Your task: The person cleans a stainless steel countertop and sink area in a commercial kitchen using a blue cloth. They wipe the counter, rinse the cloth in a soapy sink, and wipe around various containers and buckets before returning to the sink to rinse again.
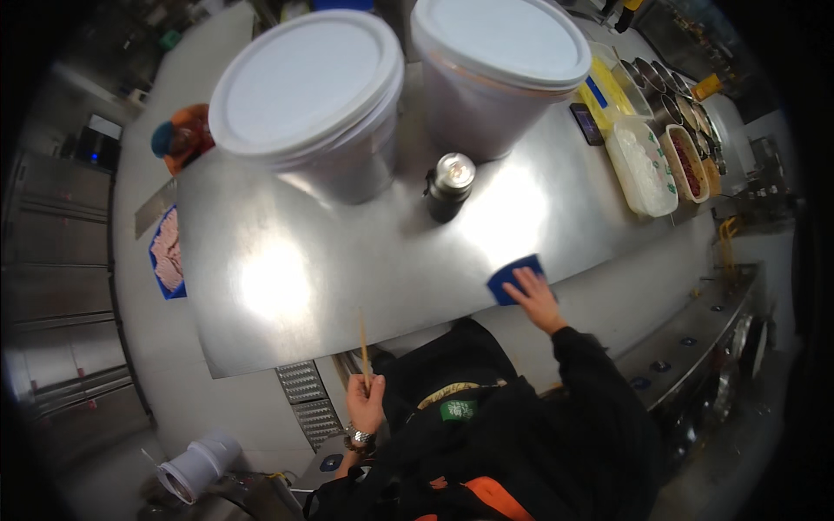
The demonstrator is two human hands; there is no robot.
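My left hand (365,398) grips a thin wooden stick (363,345), perhaps a chopstick, pointing toward the table's near edge. On the steel table (384,273), a flat blue cloth (505,281) lies under my right hand (537,296). The fingers of that hand reach over the cloth, and its edges show around them. Beyond both hands stands a small dark container (449,189) with a clear, shiny top; I cannot tell exactly what it is.
Two large white lidded tubs (309,84) (502,42) fill the table's far side. To the right are a phone (588,124), a pale plastic container (642,166), a container of red food (684,163) and several metal pots (651,75). A blue tray (156,273) of pink meat sits left.
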